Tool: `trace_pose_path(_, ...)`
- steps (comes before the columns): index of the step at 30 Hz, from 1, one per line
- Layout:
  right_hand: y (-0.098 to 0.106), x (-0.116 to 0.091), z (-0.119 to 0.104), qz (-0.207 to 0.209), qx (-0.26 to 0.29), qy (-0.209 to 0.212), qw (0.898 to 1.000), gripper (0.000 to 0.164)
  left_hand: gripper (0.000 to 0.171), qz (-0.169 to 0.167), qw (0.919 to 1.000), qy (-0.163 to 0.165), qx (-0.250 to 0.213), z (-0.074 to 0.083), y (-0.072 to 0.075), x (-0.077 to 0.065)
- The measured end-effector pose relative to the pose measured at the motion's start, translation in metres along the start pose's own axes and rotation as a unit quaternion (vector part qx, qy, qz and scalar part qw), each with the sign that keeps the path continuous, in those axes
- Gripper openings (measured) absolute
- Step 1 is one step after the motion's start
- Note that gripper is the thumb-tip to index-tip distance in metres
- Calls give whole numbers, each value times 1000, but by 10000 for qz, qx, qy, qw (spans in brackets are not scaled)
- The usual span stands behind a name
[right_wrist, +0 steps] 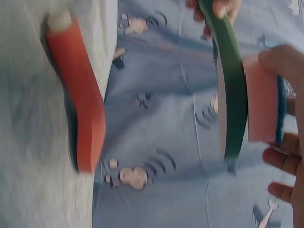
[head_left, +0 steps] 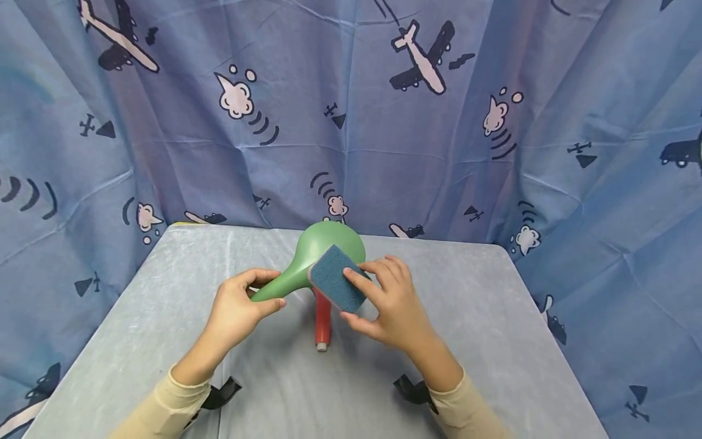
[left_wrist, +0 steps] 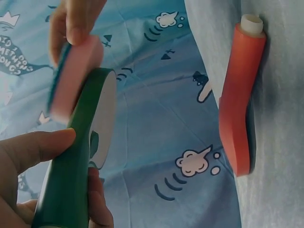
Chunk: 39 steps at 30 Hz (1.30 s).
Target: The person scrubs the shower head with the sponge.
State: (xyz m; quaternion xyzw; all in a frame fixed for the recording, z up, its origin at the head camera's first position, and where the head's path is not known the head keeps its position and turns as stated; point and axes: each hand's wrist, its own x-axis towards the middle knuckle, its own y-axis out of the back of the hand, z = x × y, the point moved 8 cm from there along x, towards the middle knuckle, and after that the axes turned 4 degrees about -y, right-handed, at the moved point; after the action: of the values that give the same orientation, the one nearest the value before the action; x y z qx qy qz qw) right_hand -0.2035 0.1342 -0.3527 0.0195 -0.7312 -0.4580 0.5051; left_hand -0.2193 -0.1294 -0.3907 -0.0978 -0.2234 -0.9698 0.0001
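Observation:
My left hand (head_left: 234, 312) grips the handle of a green shower head (head_left: 320, 239), thumb on one side and fingers on the other. Its round green back faces up, and the white face (left_wrist: 107, 104) shows underneath in the left wrist view. In my right hand (head_left: 396, 306), thumb and fingertips pinch a sponge (head_left: 336, 285) with a blue-green scouring side and a pink side (right_wrist: 262, 97). The pink side lies against the green back of the head. Below them a red bent tube (head_left: 323, 320) with a whitish end rests on the table, partly hidden in the head view.
A pale grey cloth covers the table (head_left: 450, 305). Behind and at both sides hangs a blue curtain (head_left: 351, 122) printed with planes and clouds. A black strap piece (head_left: 222, 393) juts from the left wrist, and another black strap piece (head_left: 411, 390) from the right.

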Motion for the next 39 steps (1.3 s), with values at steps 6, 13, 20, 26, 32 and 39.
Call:
trace_pose_path(6, 14, -6, 41, 431, 59, -1047, 9935, 61, 47, -8, 9999, -40, -100, 0, 1, 0)
trace_pose_path(13, -1, 1, -5, 119, 103, 149, 9998, 64, 46, 6, 10000, 12, -3, 0, 2, 1)
trace_pose_path(20, 10, 2, 22, 511, 98, -668, 9964, 63, 46, 26, 9999, -40, -112, 1, 2, 1)
trace_pose_path(26, 13, -4, 41, 677, 434, -1169, 9899, 62, 46, 133, 9996, -127, -195, 3, 5, -3)
trace_pose_path(32, 0, 4, -22, 442, 172, 358, 9982, 65, 46, 150, 9998, -56, -133, 2, 4, -3)
trace_pose_path(39, 10, 1, 17, 680, 31, -757, 9948, 65, 46, 113, 9997, -114, -171, 5, 2, -2)
